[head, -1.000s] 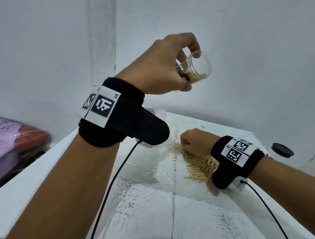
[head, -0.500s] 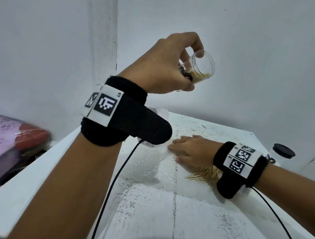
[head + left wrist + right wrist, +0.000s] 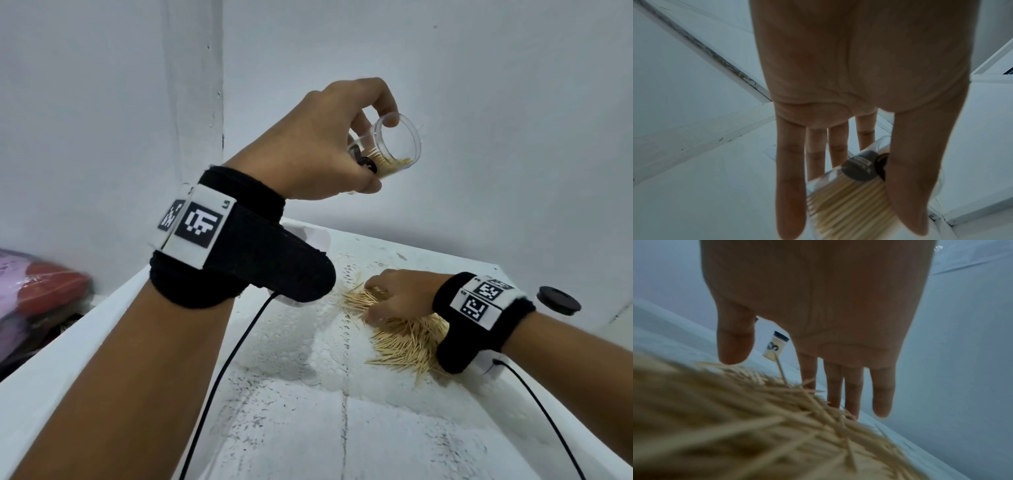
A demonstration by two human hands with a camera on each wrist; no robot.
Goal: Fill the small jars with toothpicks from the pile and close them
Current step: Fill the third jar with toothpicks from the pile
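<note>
While my left hand [image 3: 329,144] keeps the clear little jar [image 3: 394,147] up in the air, tipped over with its open mouth facing the right side, I'm basically mid-refill. That grip is curled around the jar body, thumb underneath and fingertips [image 3: 385,109] on the rim. There's a shallow layer of toothpicks lying along the low side, so I'd call this jar only partly full.

My right hand [image 3: 397,294] is down on the toothpick pile [image 3: 404,335] on the tabletop [image 3: 291,428]. From the wrist view the fingers [image 3: 851,392] hang fairly straight and spread, tips dipping into the sticks, thumb apart from them, so nothing's pinched yet as far as I can see.

Next move, I reckon: rake a small bundle together, get the sticks roughly parallel, then carry them up and slide them in lengthwise. Crooked ones will probably jam at the rim.

Texture-wise: the jar is thin, smooth, see-through plastic, cylindrical, with a dark round label on its side. The toothpicks are pale wood, thin, pointy, lying in a messy criss-cross heap. Under them is a white lace-patterned cover. A black round lid [image 3: 558,300] sits off by the far right edge, well apart from the pile. Another jar [image 3: 775,345], already capped and packed, shows in the right wrist view.
</note>
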